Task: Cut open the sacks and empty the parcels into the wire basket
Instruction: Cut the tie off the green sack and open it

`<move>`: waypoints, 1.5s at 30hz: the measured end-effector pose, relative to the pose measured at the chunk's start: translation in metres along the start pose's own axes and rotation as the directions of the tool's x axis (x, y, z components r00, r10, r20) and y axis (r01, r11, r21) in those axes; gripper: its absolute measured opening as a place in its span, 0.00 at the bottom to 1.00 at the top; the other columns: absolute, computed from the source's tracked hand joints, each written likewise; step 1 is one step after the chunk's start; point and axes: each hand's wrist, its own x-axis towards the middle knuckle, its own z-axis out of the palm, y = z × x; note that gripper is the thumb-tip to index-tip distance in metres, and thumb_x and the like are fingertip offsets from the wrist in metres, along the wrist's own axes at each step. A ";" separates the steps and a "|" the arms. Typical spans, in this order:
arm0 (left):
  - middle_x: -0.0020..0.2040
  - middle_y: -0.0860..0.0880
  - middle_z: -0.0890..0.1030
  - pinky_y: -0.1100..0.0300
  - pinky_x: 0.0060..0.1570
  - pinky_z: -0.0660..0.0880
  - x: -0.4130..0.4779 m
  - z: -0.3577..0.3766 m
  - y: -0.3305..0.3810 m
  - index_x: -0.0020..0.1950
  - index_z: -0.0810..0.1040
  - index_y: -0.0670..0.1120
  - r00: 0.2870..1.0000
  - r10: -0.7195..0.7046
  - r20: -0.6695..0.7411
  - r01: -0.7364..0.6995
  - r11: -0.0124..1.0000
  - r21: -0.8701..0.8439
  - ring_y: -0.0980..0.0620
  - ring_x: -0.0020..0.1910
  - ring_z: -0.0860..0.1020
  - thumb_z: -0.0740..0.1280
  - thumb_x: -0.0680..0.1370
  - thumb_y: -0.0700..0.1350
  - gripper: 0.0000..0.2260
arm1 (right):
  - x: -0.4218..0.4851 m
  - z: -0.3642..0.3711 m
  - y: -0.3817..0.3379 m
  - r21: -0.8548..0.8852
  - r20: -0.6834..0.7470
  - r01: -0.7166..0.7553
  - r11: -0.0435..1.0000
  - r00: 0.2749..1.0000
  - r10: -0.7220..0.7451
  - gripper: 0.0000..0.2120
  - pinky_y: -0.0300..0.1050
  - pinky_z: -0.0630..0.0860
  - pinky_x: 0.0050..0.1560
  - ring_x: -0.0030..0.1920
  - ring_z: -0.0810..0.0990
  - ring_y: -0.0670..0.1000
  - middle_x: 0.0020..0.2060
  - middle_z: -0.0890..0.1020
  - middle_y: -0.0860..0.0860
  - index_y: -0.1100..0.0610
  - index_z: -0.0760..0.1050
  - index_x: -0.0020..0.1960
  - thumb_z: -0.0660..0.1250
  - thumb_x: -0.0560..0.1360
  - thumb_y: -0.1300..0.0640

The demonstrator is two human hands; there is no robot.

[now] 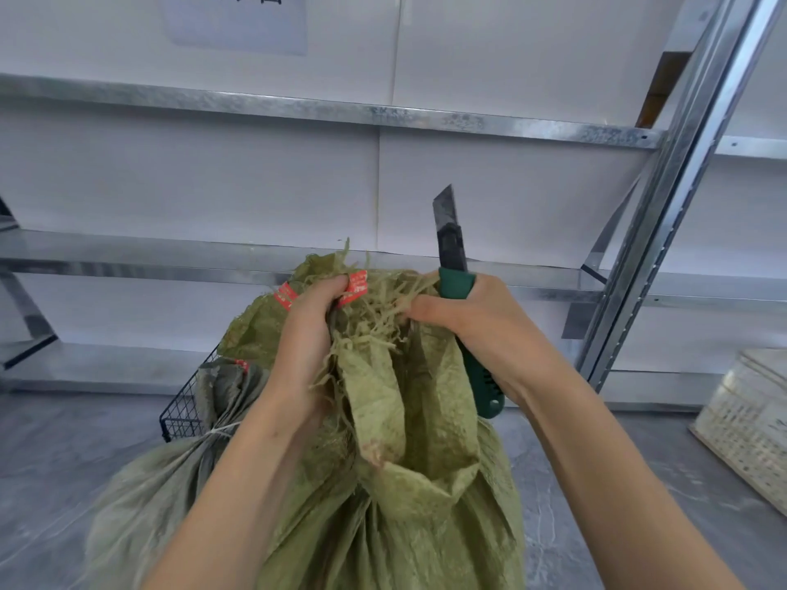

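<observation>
Two sacks show here. Far left, at about eight o'clock from the hands, a tied sack [140, 504] lies on the grey floor [51, 440]. It is a dull grey-green, and white string [215, 432] is pulled tight round its neck. Just behind it, at nine o'clock from the hands, stands the black wire basket [181, 408]. Only one corner of the basket shows, and I cannot tell what is inside.

Next comes the left hand [306, 334]. Its fingers are curled tight round the bunched top of the green sack [426, 483]. Bits of red tape [355, 287] stick out by the fingers. The sack hangs down from this grip toward six o'clock, and its frayed, stringy top edge [374, 321] sits between the two hands.

Then comes the right hand [468, 321], at three o'clock from the left hand. It is wrapped round the green handle of a knife [451, 249], and its fingertips touch the frayed threads. The dark blade points up to twelve o'clock, above the sack and not touching it.

Behind the hands run grey metal shelves [511, 125]. Far right, at four o'clock, a white crate [749, 423] sits on the floor.
</observation>
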 end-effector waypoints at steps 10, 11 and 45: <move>0.31 0.51 0.81 0.64 0.35 0.77 0.004 -0.023 -0.011 0.27 0.79 0.48 0.987 0.084 -0.135 -0.101 0.987 -0.128 0.53 0.32 0.81 0.64 0.77 0.44 0.17 | 0.008 -0.013 0.026 0.155 -0.226 -0.064 0.986 0.969 0.099 0.10 0.35 0.71 0.28 0.27 0.73 0.45 0.27 0.74 0.49 0.56 0.72 0.34 0.71 0.71 0.63; 0.30 0.52 0.80 0.65 0.34 0.76 0.003 -0.024 -0.011 0.28 0.78 0.49 0.981 0.096 -0.170 -0.115 0.987 -0.109 0.54 0.31 0.80 0.65 0.77 0.44 0.17 | 0.008 -0.013 0.030 0.178 -0.251 -0.072 0.981 0.961 0.116 0.10 0.34 0.71 0.27 0.26 0.73 0.45 0.27 0.73 0.49 0.56 0.72 0.34 0.70 0.71 0.63; 0.34 0.47 0.82 0.55 0.43 0.72 -0.006 -0.064 -0.013 0.35 0.81 0.48 0.988 0.066 0.141 -0.105 0.952 0.288 0.51 0.34 0.80 0.63 0.64 0.66 0.21 | 0.010 -0.058 0.056 -0.330 -0.357 -0.183 0.926 0.932 0.058 0.06 0.45 0.67 0.38 0.35 0.72 0.52 0.35 0.74 0.53 0.58 0.73 0.46 0.68 0.70 0.62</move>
